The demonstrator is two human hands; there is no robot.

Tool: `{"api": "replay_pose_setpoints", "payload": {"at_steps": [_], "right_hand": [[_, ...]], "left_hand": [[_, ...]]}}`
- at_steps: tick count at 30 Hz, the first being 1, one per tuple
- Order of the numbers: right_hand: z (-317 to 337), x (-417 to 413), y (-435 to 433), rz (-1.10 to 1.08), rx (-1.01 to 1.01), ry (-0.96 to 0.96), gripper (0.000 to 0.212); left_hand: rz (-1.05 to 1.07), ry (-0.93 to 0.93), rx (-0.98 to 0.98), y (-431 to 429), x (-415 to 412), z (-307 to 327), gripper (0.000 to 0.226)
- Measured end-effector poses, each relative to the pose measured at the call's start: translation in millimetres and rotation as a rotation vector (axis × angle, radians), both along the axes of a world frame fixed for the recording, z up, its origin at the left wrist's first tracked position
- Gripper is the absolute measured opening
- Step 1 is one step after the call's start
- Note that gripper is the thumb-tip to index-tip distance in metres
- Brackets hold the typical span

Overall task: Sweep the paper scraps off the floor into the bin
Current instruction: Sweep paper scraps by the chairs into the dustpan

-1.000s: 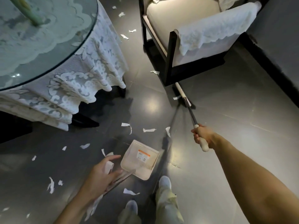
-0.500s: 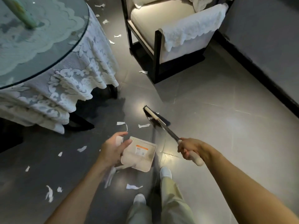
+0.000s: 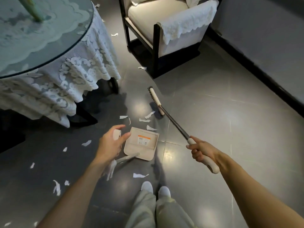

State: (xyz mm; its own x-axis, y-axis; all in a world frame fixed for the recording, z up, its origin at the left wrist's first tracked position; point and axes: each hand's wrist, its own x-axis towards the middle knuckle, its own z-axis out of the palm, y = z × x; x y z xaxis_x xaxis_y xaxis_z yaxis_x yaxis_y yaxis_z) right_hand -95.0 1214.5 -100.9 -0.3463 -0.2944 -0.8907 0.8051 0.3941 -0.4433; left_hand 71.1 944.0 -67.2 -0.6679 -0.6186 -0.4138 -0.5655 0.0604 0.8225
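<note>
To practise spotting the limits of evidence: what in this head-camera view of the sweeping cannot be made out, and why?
Bin: outside the head view.
Dustpan handle: partly hidden by the left hand gripping it; lower part blurred.
Dustpan label: print too small.
Green object on the table: cut off by the top edge.
Floor under it: hidden by the lace tablecloth.
Broom handle: partly inside the right hand.

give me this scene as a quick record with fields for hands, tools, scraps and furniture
dustpan: on the floor, open edge facing away from the person
broom: head on the floor beyond the dustpan
paper scraps: scattered over the floor; a few lie between broom head and dustpan
left hand: holds the top of the dustpan's long handle
right hand: grips the broom handle's pale end
furniture: lace-covered round table left, armchair beyond
bin: not in view
</note>
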Motion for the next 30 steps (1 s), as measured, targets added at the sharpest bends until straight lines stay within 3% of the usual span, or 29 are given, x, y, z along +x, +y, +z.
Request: {"api": "replay_pose_setpoints", "payload": {"at_steps": [6, 11, 13, 18, 23, 26, 30], "right_hand": [[-8.0, 8.6, -4.6, -0.010, -0.033, 0.020, 0.054], [-26.6, 25.3, -24.8, 0.029, -0.016, -0.019, 0.016], [-31.7, 38.5, -34.7, 0.047, -0.002, -0.071, 0.014], [-38.2, 85.8, -58.2, 0.382, 0.136, -0.027, 0.025], [-24.3, 142.3, -80.4, 0.489, 0.170, -0.067, 0.009], [-14.0, 179.6, -95.8, 0.432, 0.134, -0.122, 0.021], [-0.3, 224.4, -115.1, 0.151, 0.040, -0.275, 0.027]], "left_hand": [[0.060, 0.027, -0.020, 10.3, 54.4, 20.0, 0.025], [0.109, 0.038, -0.053, 22.3, 103.0, 28.5, 0.027], [0.137, 0.028, -0.054, 24.6, 123.4, 29.3, 0.028], [0.180, 0.002, -0.080, 20.7, 170.0, 29.1, 0.028], [0.177, -0.004, -0.082, 11.5, 214.3, 21.8, 0.026], [0.149, -0.013, -0.072, -1.0, 244.3, 11.5, 0.024], [0.085, -0.019, -0.062, -28.5, 287.0, -2.8, 0.022]]}}
